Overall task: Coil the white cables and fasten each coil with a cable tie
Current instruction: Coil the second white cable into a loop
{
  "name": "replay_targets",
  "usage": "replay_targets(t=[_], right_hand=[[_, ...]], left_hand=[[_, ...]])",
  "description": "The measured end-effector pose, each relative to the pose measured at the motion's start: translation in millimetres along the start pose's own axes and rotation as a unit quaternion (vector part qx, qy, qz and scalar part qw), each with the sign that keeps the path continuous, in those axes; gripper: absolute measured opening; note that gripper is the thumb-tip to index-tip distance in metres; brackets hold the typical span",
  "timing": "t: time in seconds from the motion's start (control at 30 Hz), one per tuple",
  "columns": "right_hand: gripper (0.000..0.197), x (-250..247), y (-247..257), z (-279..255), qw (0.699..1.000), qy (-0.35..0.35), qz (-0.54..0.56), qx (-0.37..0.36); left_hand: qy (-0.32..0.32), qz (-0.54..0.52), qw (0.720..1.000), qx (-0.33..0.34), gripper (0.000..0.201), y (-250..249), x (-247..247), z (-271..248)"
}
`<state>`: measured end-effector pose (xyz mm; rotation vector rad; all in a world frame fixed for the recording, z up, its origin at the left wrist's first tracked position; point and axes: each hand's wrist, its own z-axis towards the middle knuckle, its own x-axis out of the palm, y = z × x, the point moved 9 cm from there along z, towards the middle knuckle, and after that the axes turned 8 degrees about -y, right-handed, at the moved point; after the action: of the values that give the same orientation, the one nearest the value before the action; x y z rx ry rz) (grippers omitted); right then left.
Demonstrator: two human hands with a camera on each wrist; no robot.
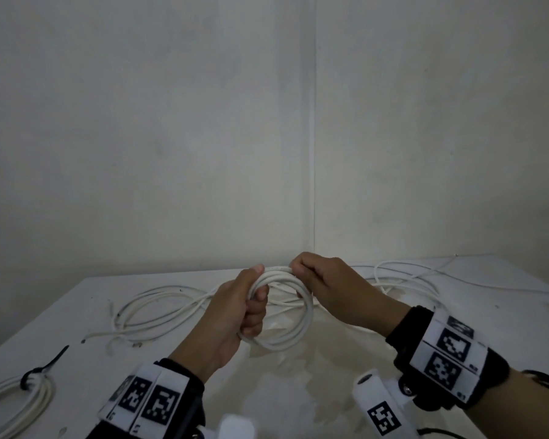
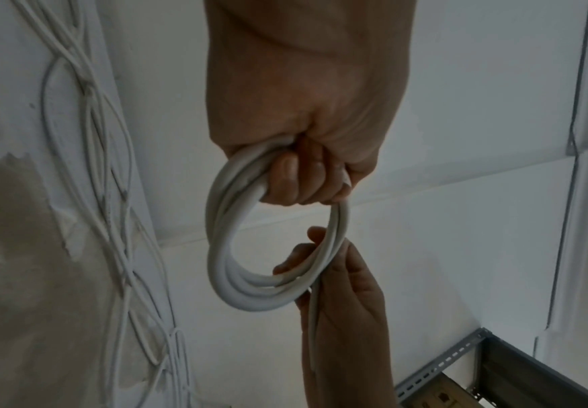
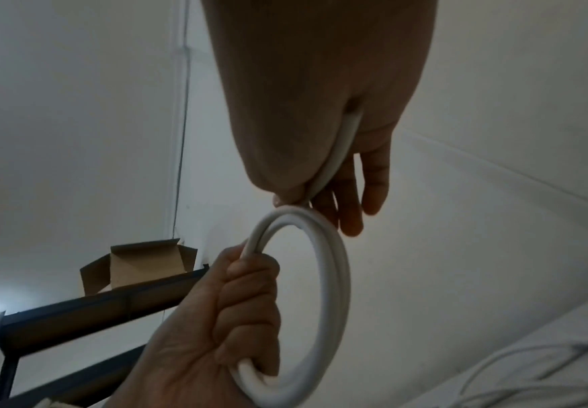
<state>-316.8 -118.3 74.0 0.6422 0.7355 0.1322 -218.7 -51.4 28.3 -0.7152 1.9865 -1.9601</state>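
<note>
A coil of white cable hangs above the middle of the white table. My left hand grips the coil's left side in a fist; the left wrist view shows the same coil under the curled fingers. My right hand pinches a strand at the coil's top right, and the cable runs through that palm in the right wrist view. A finished coil bound with a black cable tie lies at the front left.
Loose white cables sprawl across the table behind my hands, with more loops at the back right. The table stands in a wall corner. A dark metal shelf carrying an open cardboard box shows in the right wrist view.
</note>
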Motion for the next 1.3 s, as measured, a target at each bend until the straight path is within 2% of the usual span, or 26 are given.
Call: replay_targets(t=[0.07,0.13,0.2,0.3,0.4,0.43,0.53,0.6,0.73,0.9,1.03,1.1,1.13,1.2,1.23,1.27,1.3], right_hand=[[0.021,-2.5,0.6,-1.6,0.994,-0.013,-0.093,-0.048],[0.021,-5.3,6.6,-3.2,0.975,-0.046,-0.186,-0.112],[0.019,-4.4,9.3,-0.1,0.968,-0.065,-0.214,-0.117],[0.022,1.1,-3.9,4.3,0.994,-0.028,-0.109,-0.006],[0.032,1.3,-10.7,-1.7,0.992,-0.022,0.057,0.107],[0.031,2.8,-8.8,-3.5,0.990,-0.017,0.078,0.117],[0.015,15.7,-6.7,-6.8,0.995,0.012,0.028,0.097],[0.012,21.0,-10.1,-7.5,0.993,-0.004,0.064,0.102],[0.021,23.1,-17.7,-11.6,0.962,-0.044,0.224,0.153],[0.022,32.5,-12.5,-15.2,0.923,-0.008,0.346,0.170],[0.021,45.3,-13.7,-20.9,0.867,0.014,0.446,0.222],[0.011,47.5,-13.0,-22.0,0.843,0.035,0.480,0.240],[0.013,47.3,-11.6,-22.1,0.828,0.048,0.501,0.246],[0.033,46.5,-4.3,-22.7,0.798,0.092,0.542,0.248],[0.038,45.7,0.0,-23.0,0.795,0.113,0.544,0.244],[0.035,44.5,3.2,-23.0,0.808,0.126,0.526,0.234],[0.028,42.0,4.2,-22.8,0.838,0.126,0.484,0.219]], left_hand=[[-0.009,-0.006,1.000,0.004,0.046,0.2,-5.4,0.9],[-0.016,-0.021,1.000,0.010,0.045,-0.6,-8.8,1.5],[-0.018,-0.037,0.999,0.009,0.045,-0.5,-8.5,1.9],[-0.017,-0.065,0.998,0.009,0.045,-2.4,-6.7,3.4],[-0.023,-0.083,0.996,0.012,0.045,-6.2,-11.6,7.0],[-0.026,-0.084,0.996,0.014,0.045,-6.8,-13.3,7.8],[-0.020,-0.083,0.996,0.013,0.046,-4.8,-11.6,7.3],[-0.016,-0.084,0.996,0.014,0.046,-4.9,-8.1,6.7],[-0.011,-0.074,0.997,0.030,0.047,-11.2,-3.4,5.1],[-0.021,-0.071,0.997,0.033,0.049,-8.0,-4.4,3.7],[-0.040,-0.043,0.997,0.043,0.048,-3.9,-8.6,4.3],[-0.047,-0.026,0.997,0.049,0.046,-4.0,-8.5,5.4],[-0.053,-0.021,0.997,0.050,0.046,-4.4,-9.6,6.5],[-0.065,-0.020,0.996,0.052,0.045,-5.6,-13.9,9.0],[-0.068,-0.024,0.996,0.053,0.044,-6.1,-16.2,10.2],[-0.069,-0.029,0.996,0.054,0.044,-6.0,-18.0,10.9],[-0.070,-0.032,0.996,0.053,0.045,-5.7,-19.0,11.1]])
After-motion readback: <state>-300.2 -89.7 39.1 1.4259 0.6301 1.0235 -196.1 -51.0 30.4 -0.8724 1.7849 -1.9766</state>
